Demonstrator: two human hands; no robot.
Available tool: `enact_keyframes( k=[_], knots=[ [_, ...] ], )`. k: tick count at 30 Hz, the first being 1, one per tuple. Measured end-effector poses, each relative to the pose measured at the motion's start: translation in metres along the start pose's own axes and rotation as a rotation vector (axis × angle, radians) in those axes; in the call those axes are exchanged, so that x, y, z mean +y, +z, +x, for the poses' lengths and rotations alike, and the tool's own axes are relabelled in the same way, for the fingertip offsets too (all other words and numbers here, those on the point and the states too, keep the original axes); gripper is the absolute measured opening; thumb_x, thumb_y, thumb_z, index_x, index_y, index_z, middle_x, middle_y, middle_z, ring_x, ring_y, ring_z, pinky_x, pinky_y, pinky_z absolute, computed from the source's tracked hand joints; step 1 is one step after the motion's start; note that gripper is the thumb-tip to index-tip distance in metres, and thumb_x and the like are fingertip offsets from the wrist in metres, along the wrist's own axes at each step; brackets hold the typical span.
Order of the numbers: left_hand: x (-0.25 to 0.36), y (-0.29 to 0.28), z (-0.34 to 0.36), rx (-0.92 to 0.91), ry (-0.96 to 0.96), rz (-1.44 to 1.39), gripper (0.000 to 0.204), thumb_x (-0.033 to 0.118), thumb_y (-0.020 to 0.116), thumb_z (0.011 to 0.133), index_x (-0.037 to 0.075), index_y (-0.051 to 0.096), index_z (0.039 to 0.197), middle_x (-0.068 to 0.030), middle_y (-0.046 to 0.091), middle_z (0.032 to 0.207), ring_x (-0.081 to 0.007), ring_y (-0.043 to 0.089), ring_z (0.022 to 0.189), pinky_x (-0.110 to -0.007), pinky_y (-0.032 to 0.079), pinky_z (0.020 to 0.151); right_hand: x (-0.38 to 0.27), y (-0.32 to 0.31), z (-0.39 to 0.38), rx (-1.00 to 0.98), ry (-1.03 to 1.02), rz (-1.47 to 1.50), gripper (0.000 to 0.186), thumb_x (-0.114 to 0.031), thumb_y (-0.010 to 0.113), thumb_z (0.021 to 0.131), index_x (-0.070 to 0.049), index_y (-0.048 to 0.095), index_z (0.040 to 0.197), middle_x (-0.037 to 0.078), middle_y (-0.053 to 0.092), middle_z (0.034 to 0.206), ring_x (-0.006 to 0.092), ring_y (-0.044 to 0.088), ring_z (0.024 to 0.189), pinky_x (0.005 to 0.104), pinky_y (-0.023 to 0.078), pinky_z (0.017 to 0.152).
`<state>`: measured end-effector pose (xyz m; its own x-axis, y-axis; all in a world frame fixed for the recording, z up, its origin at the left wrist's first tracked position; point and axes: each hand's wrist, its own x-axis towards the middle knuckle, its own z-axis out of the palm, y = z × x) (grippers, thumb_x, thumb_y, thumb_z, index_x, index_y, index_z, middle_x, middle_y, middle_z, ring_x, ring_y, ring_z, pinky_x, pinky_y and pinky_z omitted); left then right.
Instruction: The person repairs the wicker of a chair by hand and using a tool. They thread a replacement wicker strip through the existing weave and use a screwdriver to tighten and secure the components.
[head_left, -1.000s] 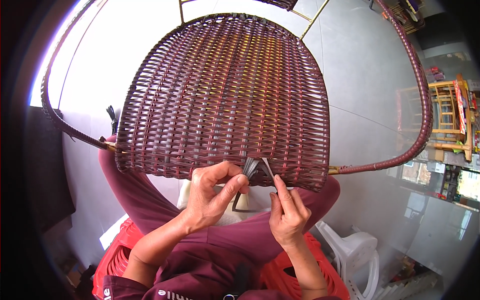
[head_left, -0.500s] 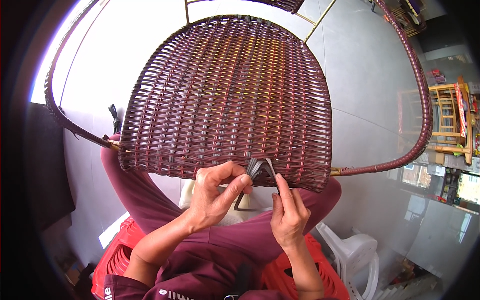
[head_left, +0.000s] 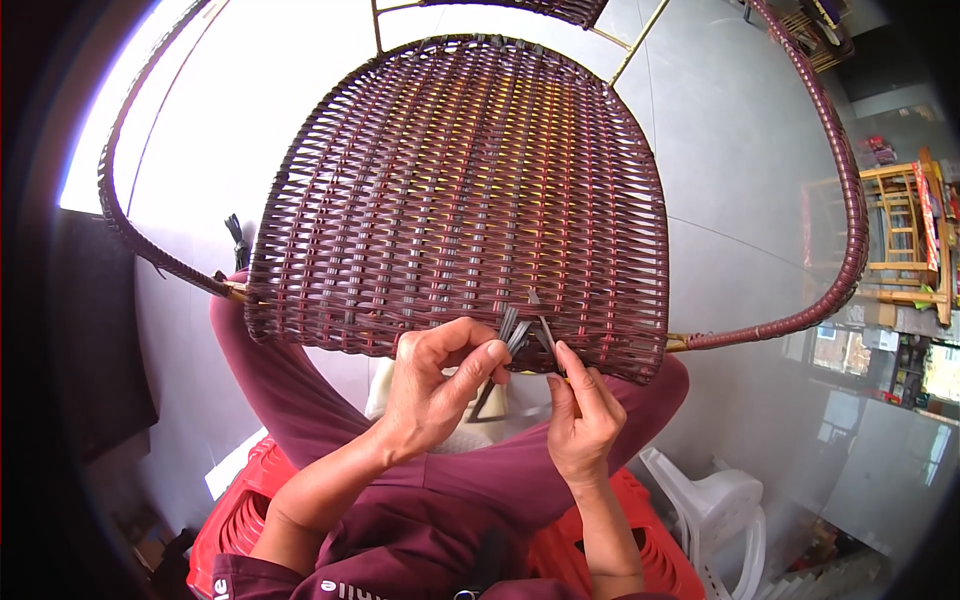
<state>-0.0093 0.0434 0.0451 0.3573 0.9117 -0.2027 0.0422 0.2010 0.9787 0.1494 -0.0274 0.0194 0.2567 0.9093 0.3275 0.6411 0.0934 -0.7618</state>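
A woven chair seat (head_left: pixel 450 200) of dark red-brown strands with greyish bands lies across my lap. At its near edge, right of the middle, flat grey strips (head_left: pixel 518 335) are looped through the weave, and one short end sticks up over the seat. My left hand (head_left: pixel 440 390) is closed, thumb and forefinger pinching the strips just left of the loop. A dark tail of strip (head_left: pixel 484 402) hangs bent below those fingers. My right hand (head_left: pixel 585 415) is closed too, its thumb and fingertips gripping a strip at the seat's edge.
Wrapped armrests (head_left: pixel 845 180) curve out on both sides of the seat. Under me are red plastic stools (head_left: pixel 245 505), with a white plastic piece (head_left: pixel 715 505) at the right. A wooden frame (head_left: pixel 905 235) stands far right, and a dark bundle of strands (head_left: pixel 237 240) lies left of the seat.
My right thumb and fingertips have come closer together on the strip. A grey strip end now shows higher over the seat. My left hand keeps its pinch; the whole view has shifted slightly.
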Motion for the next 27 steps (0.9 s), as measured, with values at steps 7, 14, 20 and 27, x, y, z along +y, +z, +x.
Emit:
enact_keyframes(
  k=[7, 14, 20, 27],
  knots=[
    [0.016, 0.006, -0.004, 0.047, -0.137, -0.177, 0.019, 0.014, 0.057, 0.094, -0.002, 0.063, 0.085, -0.0031, 0.065, 0.070, -0.0044, 0.055, 0.064, -0.020, 0.044, 0.059, -0.006, -0.009, -0.002, -0.077, 0.113, 0.016, 0.028, 0.004, 0.063, 0.084, 0.004, 0.063, 0.112, 0.015, 0.068, 0.090, 0.0222, 0.068, 0.083, 0.0293, 0.053, 0.071],
    [0.029, 0.000, -0.018, 0.075, -0.094, -0.210, 0.018, 0.014, 0.056, 0.095, -0.001, 0.059, 0.085, -0.0054, 0.065, 0.076, -0.0079, 0.059, 0.069, -0.022, 0.047, 0.067, -0.006, -0.009, 0.000, -0.074, 0.136, 0.032, 0.026, 0.003, 0.063, 0.085, 0.004, 0.064, 0.111, 0.014, 0.068, 0.089, 0.0204, 0.067, 0.080, 0.0285, 0.052, 0.071],
    [0.057, -0.005, -0.028, 0.073, -0.005, -0.375, 0.016, 0.011, 0.051, 0.096, -0.002, 0.053, 0.086, -0.0080, 0.060, 0.071, -0.0128, 0.062, 0.065, -0.032, 0.054, 0.080, -0.007, -0.007, 0.001, -0.040, 0.155, 0.073, 0.025, 0.002, 0.063, 0.085, 0.004, 0.064, 0.109, 0.014, 0.069, 0.089, 0.0203, 0.067, 0.080, 0.0286, 0.052, 0.071],
    [0.028, 0.005, -0.009, -0.009, -0.351, -0.366, 0.021, 0.017, 0.052, 0.096, -0.003, 0.056, 0.088, -0.0061, 0.056, 0.059, -0.0120, 0.053, 0.046, -0.025, 0.049, 0.050, -0.001, -0.004, 0.002, -0.004, 0.014, 0.047, 0.032, 0.005, 0.066, 0.081, 0.002, 0.064, 0.113, 0.010, 0.061, 0.074, 0.0155, 0.058, 0.058, 0.0293, 0.046, 0.050]
  ],
)
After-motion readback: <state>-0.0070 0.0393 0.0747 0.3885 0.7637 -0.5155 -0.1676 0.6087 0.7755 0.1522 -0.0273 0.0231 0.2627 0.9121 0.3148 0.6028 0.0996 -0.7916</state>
